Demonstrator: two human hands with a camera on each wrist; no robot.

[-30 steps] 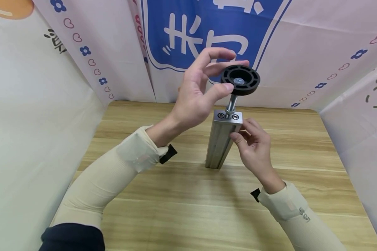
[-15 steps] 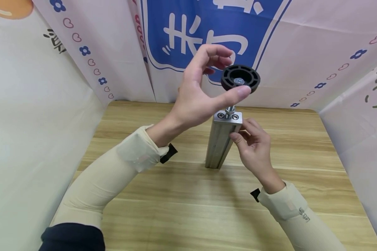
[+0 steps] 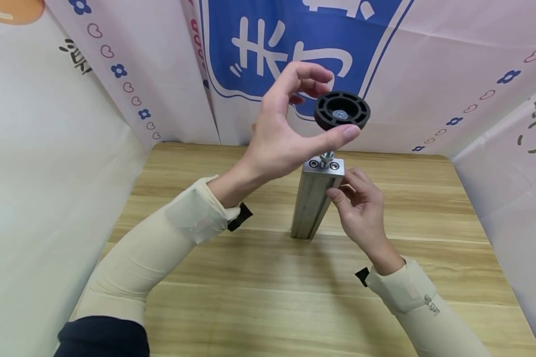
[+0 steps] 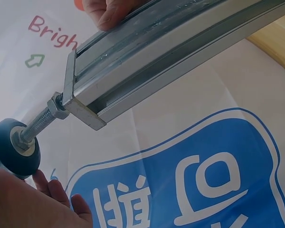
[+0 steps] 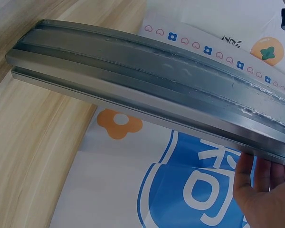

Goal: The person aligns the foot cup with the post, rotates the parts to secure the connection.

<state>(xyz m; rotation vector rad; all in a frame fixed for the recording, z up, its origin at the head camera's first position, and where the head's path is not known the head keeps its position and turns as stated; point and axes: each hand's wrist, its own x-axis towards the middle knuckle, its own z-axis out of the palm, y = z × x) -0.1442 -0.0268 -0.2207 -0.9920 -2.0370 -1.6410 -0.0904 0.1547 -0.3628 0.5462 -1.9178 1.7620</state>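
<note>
A silver aluminium profile (image 3: 311, 201) stands upright on the wooden table. From its end plate (image 3: 318, 171), which carries two bolts, rises a threaded rod (image 4: 39, 122) with a hex nut (image 4: 58, 105). Topping the rod is a round black levelling foot (image 3: 339, 108). My left hand (image 3: 279, 136) has its thumb along the foot's near rim and its bent fingers at the far left side; in the left wrist view a fingertip meets the foot's edge. Lower down, my right hand (image 3: 362, 213) holds the profile's right side between thumb and fingers, the fingertips partly hidden behind it.
White printed cloth walls (image 3: 437, 79) enclose the wooden table (image 3: 250, 307) at the back and both sides. A blue sign with white characters (image 3: 290, 49) is printed on the back wall, just behind the foot.
My left thumb has slid right along the foot's rim while the fingers have drawn back to the left. The right hand and the profile stay as they were.
</note>
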